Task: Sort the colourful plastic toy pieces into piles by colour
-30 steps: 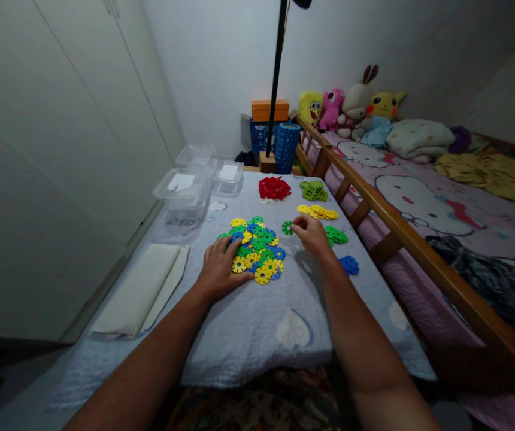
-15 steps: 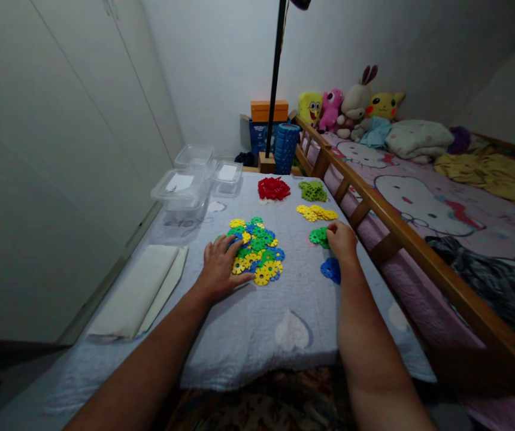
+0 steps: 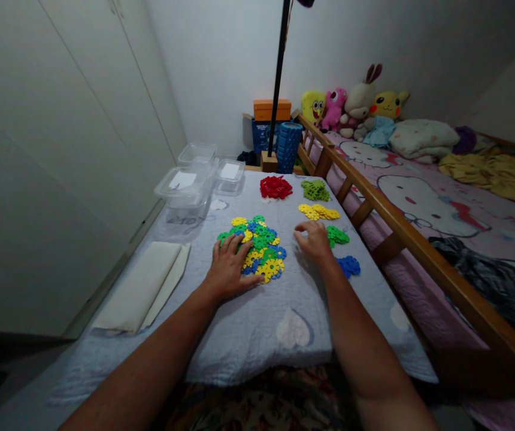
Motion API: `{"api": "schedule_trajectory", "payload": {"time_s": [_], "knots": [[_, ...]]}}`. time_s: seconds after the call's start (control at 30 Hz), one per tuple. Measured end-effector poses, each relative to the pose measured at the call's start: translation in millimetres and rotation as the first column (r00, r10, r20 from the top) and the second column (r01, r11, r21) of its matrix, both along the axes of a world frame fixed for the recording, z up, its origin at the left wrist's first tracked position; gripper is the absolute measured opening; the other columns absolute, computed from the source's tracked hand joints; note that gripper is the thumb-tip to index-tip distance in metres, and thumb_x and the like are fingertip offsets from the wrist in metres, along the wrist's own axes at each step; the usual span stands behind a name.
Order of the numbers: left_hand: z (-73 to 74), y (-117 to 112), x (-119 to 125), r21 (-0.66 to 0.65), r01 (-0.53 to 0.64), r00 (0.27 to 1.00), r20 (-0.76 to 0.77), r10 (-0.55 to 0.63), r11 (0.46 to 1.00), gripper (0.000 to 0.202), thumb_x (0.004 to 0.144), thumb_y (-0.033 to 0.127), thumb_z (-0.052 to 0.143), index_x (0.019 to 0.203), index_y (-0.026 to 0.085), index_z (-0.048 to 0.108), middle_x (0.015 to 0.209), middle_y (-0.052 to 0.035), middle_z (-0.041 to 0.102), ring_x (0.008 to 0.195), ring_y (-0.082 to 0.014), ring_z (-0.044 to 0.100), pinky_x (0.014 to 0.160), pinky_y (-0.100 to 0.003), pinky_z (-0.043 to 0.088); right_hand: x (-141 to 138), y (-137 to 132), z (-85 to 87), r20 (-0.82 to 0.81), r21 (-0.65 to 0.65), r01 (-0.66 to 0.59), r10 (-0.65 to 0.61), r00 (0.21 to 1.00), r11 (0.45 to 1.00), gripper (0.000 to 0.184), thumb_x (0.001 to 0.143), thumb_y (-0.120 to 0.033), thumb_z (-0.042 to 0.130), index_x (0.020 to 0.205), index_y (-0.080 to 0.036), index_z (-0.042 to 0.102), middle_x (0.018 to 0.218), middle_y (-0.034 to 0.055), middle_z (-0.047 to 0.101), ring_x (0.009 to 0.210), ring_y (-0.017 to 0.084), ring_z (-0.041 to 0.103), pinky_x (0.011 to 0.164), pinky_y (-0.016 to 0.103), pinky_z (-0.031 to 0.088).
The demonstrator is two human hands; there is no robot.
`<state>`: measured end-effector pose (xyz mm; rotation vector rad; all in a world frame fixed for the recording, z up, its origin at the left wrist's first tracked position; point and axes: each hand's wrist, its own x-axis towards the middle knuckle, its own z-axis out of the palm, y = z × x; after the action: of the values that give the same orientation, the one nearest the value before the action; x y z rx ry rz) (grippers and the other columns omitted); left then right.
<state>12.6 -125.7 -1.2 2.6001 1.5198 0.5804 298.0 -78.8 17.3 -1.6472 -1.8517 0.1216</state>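
Note:
A mixed pile of yellow, green and blue notched plastic discs (image 3: 264,242) lies mid-table. My left hand (image 3: 230,263) rests on the pile's left side, fingers spread and holding nothing. Between the mixed pile and the sorted heaps, my right hand (image 3: 314,240) hovers with curled fingers, thumb and forefinger a little apart and no disc visible. Just right of it sits a heap of green discs (image 3: 339,235), partly behind the hand. Nearer me is a heap of blue discs (image 3: 350,266), and farther back a row of yellow discs (image 3: 319,212).
Red plastic pieces (image 3: 276,187) and light green pieces (image 3: 315,190) lie at the table's far end. Clear plastic boxes (image 3: 181,187) stand at the back left, with a folded cream sheet (image 3: 143,287) nearer me. A wooden bed rail (image 3: 401,236) runs along the right.
My right hand has come away from the green heap and moved left toward the mixed pile. My left hand stays on the pile, shifted slightly right. The view has turned a little.

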Motion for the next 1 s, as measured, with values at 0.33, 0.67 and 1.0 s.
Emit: {"api": "schedule_trajectory", "payload": {"time_s": [0.33,0.67,1.0], "knots": [[2.2,-3,4,0.008,-0.024,1.000,0.001,0.024,1.000,0.088,0.076,0.068,0.069,0.148,0.021,0.050,0.157,-0.0183,0.042,0.146,-0.0417,0.032,0.122,-0.063,0.017,-53,-14,0.6,0.065,-0.249,-0.316,0.341,0.938,0.915,0.016,0.082,-0.028,0.075,0.097,-0.021,0.075,0.098,0.0062,0.067,0.099,0.023,0.055,0.091,0.037,0.040],[2.8,-3,5,0.012,0.019,1.000,0.022,-0.019,1.000,0.080,0.081,0.059,0.068,0.150,0.024,0.049,0.159,-0.0175,0.039,0.149,-0.0403,0.029,0.122,-0.064,0.015,-46,-10,5.0,-0.315,-0.187,-0.374,0.305,0.899,0.908,0.006,0.078,-0.019,0.065,0.080,-0.019,0.070,0.082,0.0011,0.070,0.081,0.017,0.061,0.080,0.030,0.045],[5.3,-3,5,-0.012,0.087,0.995,0.052,-0.086,0.996,0.062,0.085,0.051,0.065,0.142,0.029,0.059,0.159,-0.0124,0.041,0.149,-0.0397,0.030,0.121,-0.065,0.019,15,4,12.1,-0.344,-0.015,0.165,-0.160,0.925,0.986,0.023,0.079,-0.032,0.057,0.092,-0.018,0.071,0.086,0.0061,0.072,0.082,0.022,0.063,0.080,0.034,0.048]]}}
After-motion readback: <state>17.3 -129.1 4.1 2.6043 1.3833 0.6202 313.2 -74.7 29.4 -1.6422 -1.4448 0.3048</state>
